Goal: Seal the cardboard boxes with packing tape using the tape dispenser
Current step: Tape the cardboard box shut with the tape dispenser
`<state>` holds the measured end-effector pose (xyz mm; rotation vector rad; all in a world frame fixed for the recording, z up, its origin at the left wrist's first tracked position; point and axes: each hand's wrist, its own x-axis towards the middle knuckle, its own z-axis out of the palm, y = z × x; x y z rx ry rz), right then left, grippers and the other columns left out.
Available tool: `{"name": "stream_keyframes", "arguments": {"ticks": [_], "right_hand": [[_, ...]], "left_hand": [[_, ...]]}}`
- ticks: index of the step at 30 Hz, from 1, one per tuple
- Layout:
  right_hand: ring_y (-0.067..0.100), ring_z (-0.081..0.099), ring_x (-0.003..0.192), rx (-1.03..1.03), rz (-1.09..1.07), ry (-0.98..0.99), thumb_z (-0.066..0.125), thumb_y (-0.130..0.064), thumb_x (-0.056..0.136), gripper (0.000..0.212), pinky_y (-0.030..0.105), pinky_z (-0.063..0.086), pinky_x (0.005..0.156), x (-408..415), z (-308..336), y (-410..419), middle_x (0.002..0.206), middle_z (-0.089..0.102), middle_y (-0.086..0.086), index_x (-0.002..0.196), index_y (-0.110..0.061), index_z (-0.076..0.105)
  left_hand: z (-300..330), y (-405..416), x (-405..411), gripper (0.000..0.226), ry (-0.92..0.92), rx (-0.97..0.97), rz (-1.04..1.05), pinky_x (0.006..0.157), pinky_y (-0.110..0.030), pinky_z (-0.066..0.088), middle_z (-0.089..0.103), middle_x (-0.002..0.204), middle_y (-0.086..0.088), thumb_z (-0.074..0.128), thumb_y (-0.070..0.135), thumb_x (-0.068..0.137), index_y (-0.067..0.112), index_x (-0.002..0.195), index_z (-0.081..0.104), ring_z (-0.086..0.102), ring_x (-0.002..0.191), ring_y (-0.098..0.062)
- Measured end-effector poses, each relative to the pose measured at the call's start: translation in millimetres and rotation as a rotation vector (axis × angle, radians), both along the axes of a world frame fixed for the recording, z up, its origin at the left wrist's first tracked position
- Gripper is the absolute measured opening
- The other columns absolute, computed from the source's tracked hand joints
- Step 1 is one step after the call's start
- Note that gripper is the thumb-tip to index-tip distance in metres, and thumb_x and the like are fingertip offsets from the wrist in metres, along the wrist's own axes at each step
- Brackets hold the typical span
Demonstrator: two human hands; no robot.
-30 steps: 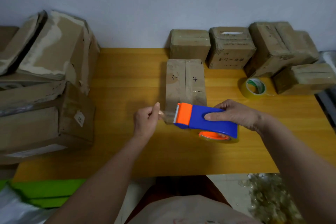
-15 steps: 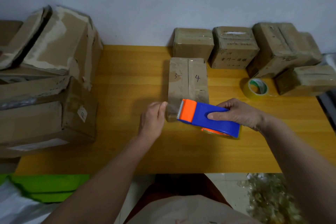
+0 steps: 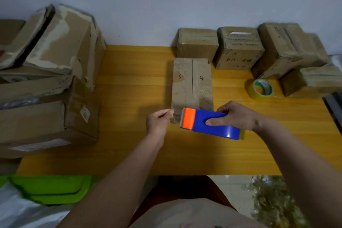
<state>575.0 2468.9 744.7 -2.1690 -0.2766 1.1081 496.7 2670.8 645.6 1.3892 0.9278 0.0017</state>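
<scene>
Right, main risk I see: tape end (image 3: 177,112) slipping from left hand (image 3: 158,122) pinch, curling back, sticking to itself; slack or crooked pull would wrinkle seam. Right hand (image 3: 236,115) clenched around tape dispenser (image 3: 211,123), blade toward 9 o'clock. Box (image 3: 192,87) on tabletop (image 3: 129,83), near edge touching left fingers (image 3: 167,112), rest stretching toward 12 o'clock.

A yellow wooden table (image 3: 129,87) stands against a plain pale wall (image 3: 166,2) in dim light.
</scene>
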Motion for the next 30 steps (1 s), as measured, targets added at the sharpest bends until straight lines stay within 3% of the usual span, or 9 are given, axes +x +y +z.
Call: {"name": "stream_keyframes", "arguments": {"ticks": [3, 9, 13, 19, 23, 26, 30], "right_hand": [[0.005, 0.063, 0.058, -0.061, 0.009, -0.053, 0.076, -0.041, 0.075, 0.027, 0.017, 0.044, 0.052, 3, -1, 3, 0.062, 0.067, -0.006, 0.075, -0.015, 0.066], [0.013, 0.059, 0.069, -0.243, 0.038, -0.229, 0.074, -0.056, 0.072, 0.044, 0.022, 0.041, 0.056, 8, -7, 21, 0.071, 0.062, -0.001, 0.081, -0.015, 0.061], [0.012, 0.054, 0.07, -0.358, 0.071, -0.323, 0.072, -0.06, 0.072, 0.045, 0.023, 0.04, 0.056, 8, -10, 32, 0.072, 0.056, -0.004, 0.082, -0.02, 0.054], [0.019, 0.057, 0.078, -0.46, 0.085, -0.356, 0.07, -0.062, 0.073, 0.051, 0.028, 0.045, 0.062, 11, -12, 47, 0.075, 0.054, -0.002, 0.09, -0.018, 0.051], [0.019, 0.056, 0.079, -0.504, 0.114, -0.38, 0.068, -0.062, 0.075, 0.052, 0.03, 0.048, 0.067, 12, -11, 52, 0.075, 0.05, -0.003, 0.093, -0.018, 0.046], [0.02, 0.057, 0.079, -0.532, 0.125, -0.389, 0.068, -0.064, 0.074, 0.053, 0.03, 0.048, 0.066, 14, -14, 56, 0.074, 0.051, -0.002, 0.089, -0.018, 0.045], [0.02, 0.056, 0.076, -0.562, 0.133, -0.387, 0.067, -0.066, 0.073, 0.055, 0.03, 0.046, 0.064, 16, -15, 59, 0.072, 0.049, -0.003, 0.086, -0.019, 0.043]], "left_hand": [[-4, -3, 2, 0.018, -0.009, 0.074, -0.011, 0.069, -0.016, 0.047, 0.073, 0.096, 0.001, 0.067, 0.02, 0.09, 0.013, 0.106, 0.073, 0.062, 0.077, -0.008], [-22, -12, 5, 0.018, 0.109, 0.393, 0.06, 0.092, -0.036, 0.047, 0.074, 0.089, 0.006, 0.061, 0.034, 0.092, 0.025, 0.09, 0.077, 0.066, 0.089, -0.019], [-28, -16, 6, 0.022, 0.186, 0.539, 0.05, 0.092, -0.028, 0.03, 0.074, 0.098, 0.005, 0.057, 0.041, 0.093, 0.031, 0.102, 0.075, 0.062, 0.098, -0.017], [-39, -16, 16, 0.025, 0.276, 0.548, 0.011, 0.087, -0.032, 0.024, 0.073, 0.1, 0.003, 0.055, 0.045, 0.093, 0.033, 0.104, 0.074, 0.06, 0.101, -0.02], [-44, -23, 11, 0.023, 0.274, 0.528, 0.039, 0.099, -0.037, 0.037, 0.073, 0.096, 0.004, 0.055, 0.042, 0.094, 0.031, 0.102, 0.074, 0.063, 0.098, -0.019], [-44, -24, 11, 0.023, 0.254, 0.524, 0.043, 0.099, -0.041, 0.042, 0.073, 0.097, 0.003, 0.056, 0.039, 0.095, 0.027, 0.103, 0.074, 0.063, 0.097, -0.019], [-48, -16, 11, 0.026, 0.188, 0.405, -0.001, 0.083, -0.028, 0.047, 0.073, 0.102, -0.005, 0.055, 0.026, 0.097, 0.01, 0.107, 0.073, 0.064, 0.091, -0.019]]}}
